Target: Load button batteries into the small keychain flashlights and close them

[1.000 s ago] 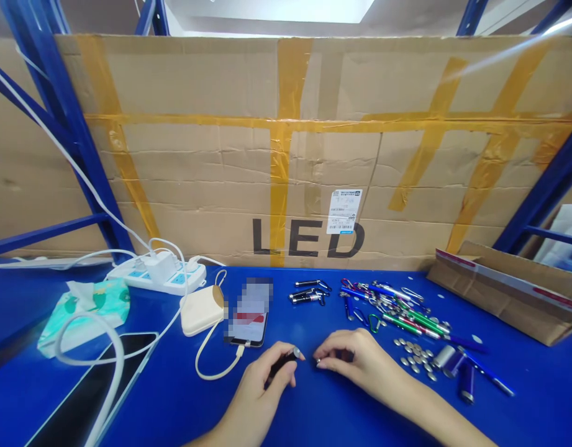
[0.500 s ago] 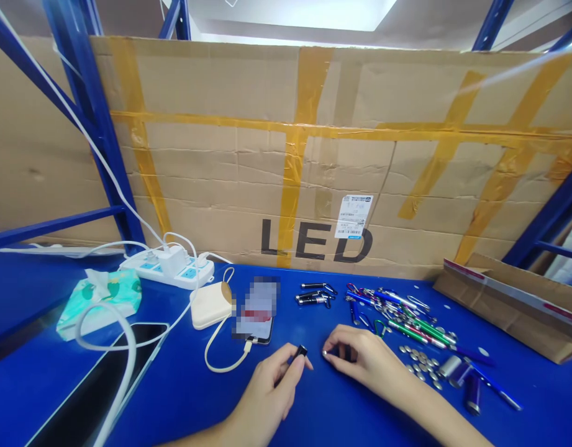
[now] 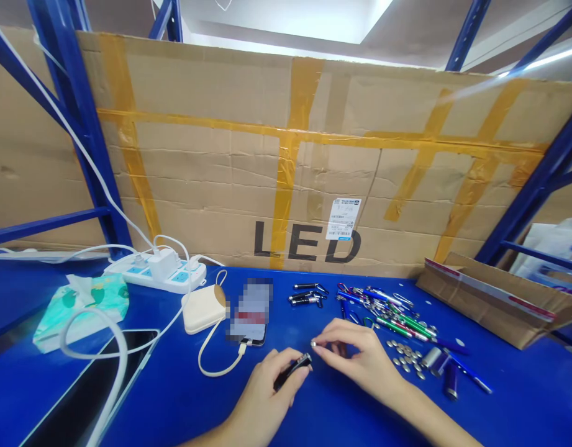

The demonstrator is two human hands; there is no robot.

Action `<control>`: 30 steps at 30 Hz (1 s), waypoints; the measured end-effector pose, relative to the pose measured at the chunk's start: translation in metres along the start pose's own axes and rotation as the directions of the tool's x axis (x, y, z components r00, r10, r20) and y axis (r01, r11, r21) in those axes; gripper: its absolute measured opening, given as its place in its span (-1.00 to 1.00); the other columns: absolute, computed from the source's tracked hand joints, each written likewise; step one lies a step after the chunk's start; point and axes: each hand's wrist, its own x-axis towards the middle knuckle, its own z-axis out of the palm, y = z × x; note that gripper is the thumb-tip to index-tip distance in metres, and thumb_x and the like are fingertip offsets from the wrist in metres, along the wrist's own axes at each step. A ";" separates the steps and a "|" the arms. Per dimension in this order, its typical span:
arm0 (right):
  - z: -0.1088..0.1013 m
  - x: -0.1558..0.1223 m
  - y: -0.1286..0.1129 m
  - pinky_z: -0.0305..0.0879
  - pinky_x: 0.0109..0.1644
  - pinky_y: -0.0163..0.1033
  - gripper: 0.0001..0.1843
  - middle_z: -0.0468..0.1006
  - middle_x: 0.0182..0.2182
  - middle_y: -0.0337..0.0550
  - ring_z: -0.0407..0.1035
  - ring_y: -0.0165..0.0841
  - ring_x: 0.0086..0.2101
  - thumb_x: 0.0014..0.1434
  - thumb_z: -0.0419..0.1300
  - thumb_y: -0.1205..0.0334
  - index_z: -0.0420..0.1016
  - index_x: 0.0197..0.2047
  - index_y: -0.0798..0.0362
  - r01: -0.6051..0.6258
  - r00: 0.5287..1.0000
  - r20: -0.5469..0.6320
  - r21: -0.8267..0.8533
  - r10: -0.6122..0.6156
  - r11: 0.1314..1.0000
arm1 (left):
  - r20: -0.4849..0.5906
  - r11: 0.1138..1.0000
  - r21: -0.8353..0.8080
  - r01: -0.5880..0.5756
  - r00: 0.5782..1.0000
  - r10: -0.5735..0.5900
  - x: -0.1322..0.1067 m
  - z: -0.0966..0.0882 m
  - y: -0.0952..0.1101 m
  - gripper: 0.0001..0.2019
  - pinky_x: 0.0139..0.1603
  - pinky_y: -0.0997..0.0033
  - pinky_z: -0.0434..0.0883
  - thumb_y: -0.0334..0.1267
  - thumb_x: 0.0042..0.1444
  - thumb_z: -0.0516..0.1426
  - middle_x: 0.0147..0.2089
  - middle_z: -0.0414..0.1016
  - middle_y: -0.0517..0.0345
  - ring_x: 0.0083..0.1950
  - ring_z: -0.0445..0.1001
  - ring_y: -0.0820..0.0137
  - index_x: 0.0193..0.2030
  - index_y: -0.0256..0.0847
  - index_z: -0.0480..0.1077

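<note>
My left hand (image 3: 271, 391) is closed round a small black flashlight barrel (image 3: 292, 370), its end tilted up toward the right. Close by on the right, my right hand (image 3: 355, 351) pinches a tiny silver button cell (image 3: 313, 343) between thumb and fingertips, apart from the barrel. Several loose button cells (image 3: 409, 355) lie on the blue tabletop (image 3: 332, 413) beyond my right wrist. Behind them is a pile of blue, green and red keychain flashlights (image 3: 388, 307) with carabiner clips. A few black flashlights (image 3: 307, 298) sit together behind my hands.
At the left are a phone (image 3: 253, 310) on a cable, a cream power bank (image 3: 204, 309), a power strip (image 3: 146, 273), a tissue pack (image 3: 83, 310) and a dark tablet-like device (image 3: 94, 391). An open cardboard box (image 3: 485, 304) stands at the right, before a cardboard wall (image 3: 211, 186).
My left hand has turned the black barrel so more of its length shows. My right hand has brought the button cell nearer its end. The view has shifted slightly.
</note>
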 end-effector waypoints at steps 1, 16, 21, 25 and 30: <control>0.002 -0.001 -0.004 0.23 -0.55 -0.43 -0.78 0.49 -0.47 -0.12 0.27 -0.52 -0.58 0.14 0.14 0.16 0.55 -0.32 0.11 0.038 0.999 -0.025 0.027 -0.037 0.999 | 0.002 1.000 0.009 -0.015 1.000 0.015 0.001 0.000 0.000 -0.75 -0.37 0.48 0.16 -0.15 0.18 -0.04 -0.55 0.14 0.31 -0.47 0.22 0.43 -0.30 -0.24 0.37; -0.003 -0.010 -0.012 0.30 -0.37 -0.41 -0.79 0.51 -0.36 -0.14 0.39 -0.47 -0.41 0.23 0.03 0.30 0.48 -0.19 0.08 0.306 0.951 0.106 -0.152 -0.292 0.940 | 0.041 0.998 0.041 -0.039 0.998 0.037 0.002 0.000 -0.001 -0.74 -0.30 0.45 0.13 -0.13 0.20 -0.08 -0.57 0.17 0.28 -0.41 0.18 0.38 -0.36 -0.20 0.31; -0.007 -0.009 -0.019 0.25 -0.44 -0.44 -0.78 0.47 -0.29 -0.16 0.32 -0.54 -0.52 0.21 0.04 0.20 0.46 -0.19 0.06 0.159 0.967 0.220 -0.111 -0.132 0.981 | 0.066 0.997 0.059 -0.053 0.997 0.049 0.001 0.000 0.002 -0.74 -0.27 0.44 0.14 -0.12 0.19 -0.07 -0.56 0.21 0.26 -0.38 0.21 0.36 -0.38 -0.19 0.31; -0.009 -0.008 -0.020 0.24 -0.44 -0.45 -0.76 0.45 -0.26 -0.18 0.30 -0.57 -0.53 0.20 0.05 0.18 0.44 -0.12 0.03 0.087 0.963 0.261 -0.054 -0.070 0.995 | 0.053 1.000 -0.029 -0.009 0.999 0.010 0.002 0.001 -0.001 -0.70 -0.34 0.46 0.13 -0.03 0.18 -0.06 -0.56 0.17 0.29 -0.45 0.19 0.40 -0.37 -0.21 0.28; -0.030 -0.002 -0.006 0.25 -0.43 -0.43 -0.76 0.49 -0.28 -0.19 0.32 -0.54 -0.51 0.16 0.08 0.19 0.45 -0.11 0.00 -0.041 0.997 0.064 -0.182 0.053 0.982 | 0.007 0.988 -0.149 0.043 0.999 -0.042 0.003 0.002 -0.003 -0.58 -0.41 0.46 0.11 0.11 0.17 -0.11 -0.61 0.14 0.32 -0.51 0.15 0.43 -0.25 -0.23 0.29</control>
